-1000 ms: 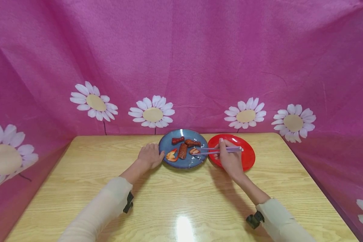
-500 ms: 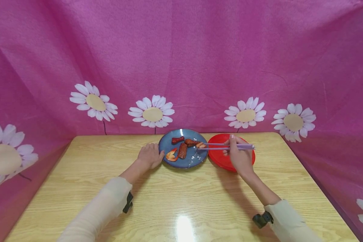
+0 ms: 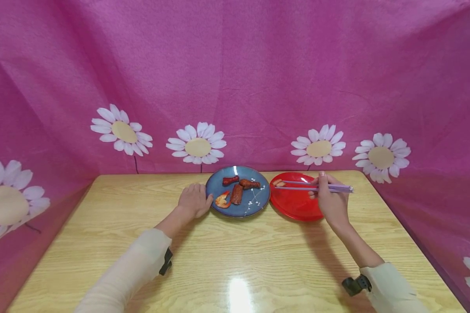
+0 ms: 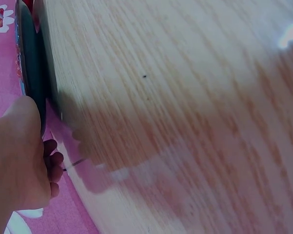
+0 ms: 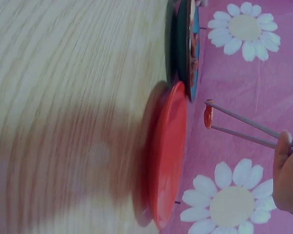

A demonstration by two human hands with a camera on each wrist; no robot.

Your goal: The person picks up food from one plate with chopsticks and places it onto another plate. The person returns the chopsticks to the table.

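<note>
My right hand (image 3: 334,204) holds a pair of purple chopsticks (image 3: 333,188). Their tips pinch a small reddish-brown piece of food (image 3: 278,183), which hangs above the left part of the red plate (image 3: 297,204); in the right wrist view the food piece (image 5: 208,115) is clear of the plate. My left hand (image 3: 193,201) lies at the left edge of the blue plate (image 3: 240,211), its thumb (image 4: 27,109) touching the rim. On that plate are a shrimp (image 3: 223,200), a brown rib-like piece (image 3: 236,194), a drumstick (image 3: 250,184) and a dark red bone-shaped piece (image 3: 230,180).
Both plates stand side by side near the back edge of the wooden table (image 3: 219,256). Behind it hangs a pink cloth (image 3: 258,87) printed with white flowers. A dark wrist camera (image 3: 354,285) sits under the right sleeve.
My right hand has moved right, and the chopsticks have lifted the food piece from the blue plate across to over the red plate. My left hand has stayed in place.
</note>
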